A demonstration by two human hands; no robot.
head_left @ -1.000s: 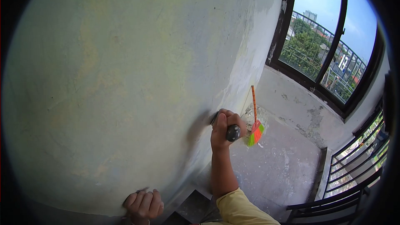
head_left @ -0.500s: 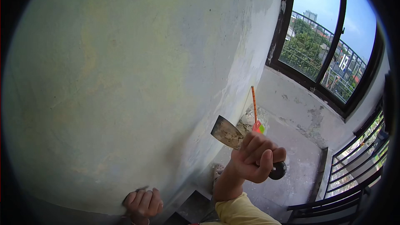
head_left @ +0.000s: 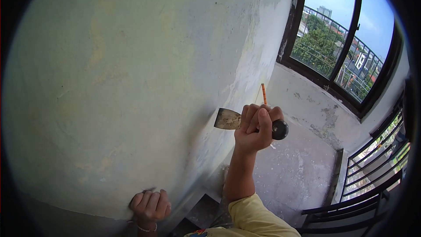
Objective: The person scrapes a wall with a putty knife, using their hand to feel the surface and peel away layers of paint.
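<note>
Scraper (head_left: 233,122) lies across the right hand (head_left: 259,128), beside the lower part of the wall (head_left: 127,70); its broad blade (head_left: 225,118) points toward the painted surface, and the dark rounded end of the handle (head_left: 280,130) sticks out past the fist; whether the blade's edge touches the wall, I cannot tell. Fingers of the right hand are curled together around the handle, with the thumb folded over them; the left hand (head_left: 151,206) is low by the wall, its fingers bent and pressed together; whether anything is inside them, I cannot tell.

Trouble, as I judge it, would come from the angle; a blade tipped too steeply could dig a corner into the plaster and gouge it, while one held too flat could skid and carry the knuckles into the wall. Loose flakes could fly up if pushed hard; the upright orange stick (head_left: 264,93) behind the right hand could be knocked by a wide backswing.
</note>
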